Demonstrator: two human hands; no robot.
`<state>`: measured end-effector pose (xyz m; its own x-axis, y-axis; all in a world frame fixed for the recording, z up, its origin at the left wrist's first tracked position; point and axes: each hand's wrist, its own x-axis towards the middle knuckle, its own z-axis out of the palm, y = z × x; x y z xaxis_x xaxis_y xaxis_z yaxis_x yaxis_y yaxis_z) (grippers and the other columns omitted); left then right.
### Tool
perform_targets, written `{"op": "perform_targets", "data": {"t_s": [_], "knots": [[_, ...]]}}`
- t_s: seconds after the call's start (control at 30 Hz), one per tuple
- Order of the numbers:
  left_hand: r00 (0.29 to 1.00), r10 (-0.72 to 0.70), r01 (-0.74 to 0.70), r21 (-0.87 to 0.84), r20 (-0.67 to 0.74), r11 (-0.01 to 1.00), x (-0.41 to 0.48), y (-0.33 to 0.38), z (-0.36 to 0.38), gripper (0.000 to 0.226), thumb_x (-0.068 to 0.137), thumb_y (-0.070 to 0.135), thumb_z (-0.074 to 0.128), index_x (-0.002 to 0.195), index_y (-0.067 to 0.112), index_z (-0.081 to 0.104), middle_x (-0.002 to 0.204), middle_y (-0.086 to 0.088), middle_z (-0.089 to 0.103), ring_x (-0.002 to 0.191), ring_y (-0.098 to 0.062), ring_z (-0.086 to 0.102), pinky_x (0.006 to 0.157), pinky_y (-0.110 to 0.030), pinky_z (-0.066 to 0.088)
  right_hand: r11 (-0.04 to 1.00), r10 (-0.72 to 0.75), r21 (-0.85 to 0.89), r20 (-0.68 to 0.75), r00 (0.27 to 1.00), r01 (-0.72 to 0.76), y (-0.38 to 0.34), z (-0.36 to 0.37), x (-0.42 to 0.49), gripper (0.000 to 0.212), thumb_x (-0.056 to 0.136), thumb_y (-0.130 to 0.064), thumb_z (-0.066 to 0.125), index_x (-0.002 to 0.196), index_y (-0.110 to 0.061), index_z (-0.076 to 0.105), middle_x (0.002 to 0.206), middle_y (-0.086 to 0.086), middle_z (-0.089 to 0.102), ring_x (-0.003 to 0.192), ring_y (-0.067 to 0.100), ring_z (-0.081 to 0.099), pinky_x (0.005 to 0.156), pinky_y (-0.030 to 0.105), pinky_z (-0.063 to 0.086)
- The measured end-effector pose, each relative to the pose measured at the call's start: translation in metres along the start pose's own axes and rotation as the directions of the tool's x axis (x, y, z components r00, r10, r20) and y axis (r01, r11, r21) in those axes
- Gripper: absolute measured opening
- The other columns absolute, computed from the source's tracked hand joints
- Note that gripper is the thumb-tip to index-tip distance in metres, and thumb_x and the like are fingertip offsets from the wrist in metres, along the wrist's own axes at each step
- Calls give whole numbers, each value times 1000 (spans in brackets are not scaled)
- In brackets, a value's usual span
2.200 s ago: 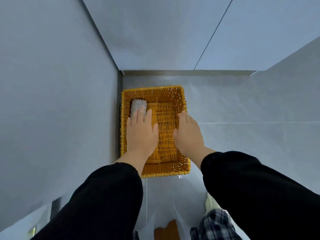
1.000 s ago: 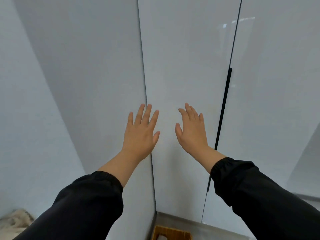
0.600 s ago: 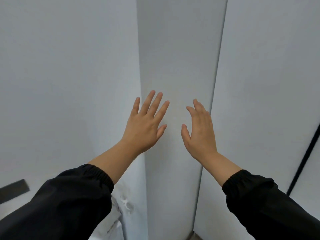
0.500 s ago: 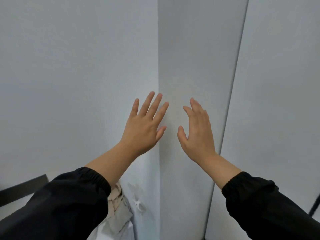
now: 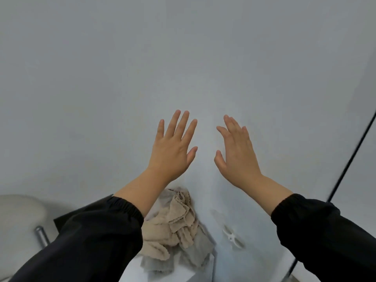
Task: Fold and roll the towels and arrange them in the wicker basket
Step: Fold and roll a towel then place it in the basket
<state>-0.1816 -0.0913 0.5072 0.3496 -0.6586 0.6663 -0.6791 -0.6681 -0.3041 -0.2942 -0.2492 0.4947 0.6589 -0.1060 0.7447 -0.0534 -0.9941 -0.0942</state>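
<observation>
A heap of crumpled beige and grey towels [image 5: 175, 226] lies on a white surface low in the middle of the view, against a pale wall. My left hand [image 5: 173, 149] is raised in the air above the heap, fingers straight and spread, holding nothing. My right hand [image 5: 236, 153] is raised beside it, a little to the right, fingers straight, also empty. Both forearms wear black sleeves; the left sleeve covers the heap's left side. The wicker basket is out of view.
A pale wall [image 5: 101, 78] fills most of the view. A white plastic hook [image 5: 232, 238] sticks to it right of the towels. A rounded white fixture [image 5: 18, 212] with a metal post [image 5: 41, 236] sits at the lower left. A thin dark line [image 5: 350, 155] runs down the right.
The view swung from the basket on the floor, up across the wall panels, then left and down. The towel heap has come into sight below my hands, which stay raised and empty.
</observation>
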Motion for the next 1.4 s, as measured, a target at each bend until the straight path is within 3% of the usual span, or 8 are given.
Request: {"op": "perform_targets", "data": {"t_s": [0.23, 0.4, 0.7, 0.87, 0.97, 1.13, 1.27, 1.4], "knots": [[983, 4, 14, -97, 186, 995, -44, -91, 79, 67, 96, 47, 29, 153, 17, 9, 160, -10, 5, 148, -29, 0, 116, -51, 3, 993, 88, -95, 224, 971, -69, -65, 106, 34, 59, 87, -15, 54, 141, -4, 35, 157, 15, 20, 146, 28, 14, 117, 44, 5], [962, -6, 57, -182, 274, 982, -83, -108, 135, 66, 93, 43, 39, 150, 12, 24, 158, -14, 19, 146, -32, 15, 113, -56, 17, 991, 100, -120, 329, 939, -63, -76, 168, 15, 58, 87, -14, 54, 140, -2, 36, 155, 17, 23, 145, 31, 19, 117, 47, 9], [850, -111, 234, -182, 514, 955, -179, -90, 234, 64, 97, 43, 30, 153, 16, 12, 160, -11, 5, 148, -29, 0, 116, -54, 6, 998, 67, -48, 524, 849, -49, -62, 300, -67, 52, 93, -21, 47, 139, 0, 37, 153, 19, 27, 143, 34, 22, 116, 52, 17], [753, -195, 357, -141, 628, 924, -242, -57, 299, 64, 99, 41, 26, 153, 18, 0, 161, -8, -7, 147, -26, -10, 117, -50, 0, 997, 43, 30, 543, 838, -71, -52, 377, -139, 61, 92, -25, 44, 146, -2, 29, 157, 13, 20, 146, 27, 13, 116, 39, 0], [701, -226, 421, -137, 676, 897, -307, -25, 349, 65, 95, 43, 21, 153, 16, 10, 161, -10, 3, 148, -28, 0, 117, -52, 8, 994, 34, 71, 562, 827, -89, -48, 424, -201, 61, 87, -31, 33, 139, 1, 40, 148, 19, 37, 139, 33, 32, 114, 49, 18], [703, -162, 381, -174, 693, 908, -386, 13, 419, 68, 90, 46, 8, 153, 18, 7, 161, -8, 2, 148, -26, 0, 117, -51, 11, 993, -97, 107, 517, 850, 48, -36, 485, -291, 52, 84, -26, 40, 131, -5, 45, 147, 16, 39, 141, 28, 27, 115, 55, 15], [775, -133, 340, -230, 618, 912, -432, 34, 471, 63, 95, 44, 28, 150, 16, 21, 158, -9, 19, 146, -25, 12, 114, -53, 20, 976, -217, 113, 471, 855, 186, -28, 528, -337, 55, 84, -30, 49, 134, -7, 43, 148, 14, 38, 143, 28, 25, 115, 58, 15], [832, -184, 356, -249, 523, 901, -456, 43, 512, 62, 95, 41, 29, 151, 14, 20, 159, -8, 15, 147, -21, 6, 116, -48, 9, 968, -251, 70, 378, 891, 242, -20, 561, -357, 60, 86, -36, 51, 136, -2, 45, 151, 16, 34, 143, 29, 24, 115, 56, 15]]}}
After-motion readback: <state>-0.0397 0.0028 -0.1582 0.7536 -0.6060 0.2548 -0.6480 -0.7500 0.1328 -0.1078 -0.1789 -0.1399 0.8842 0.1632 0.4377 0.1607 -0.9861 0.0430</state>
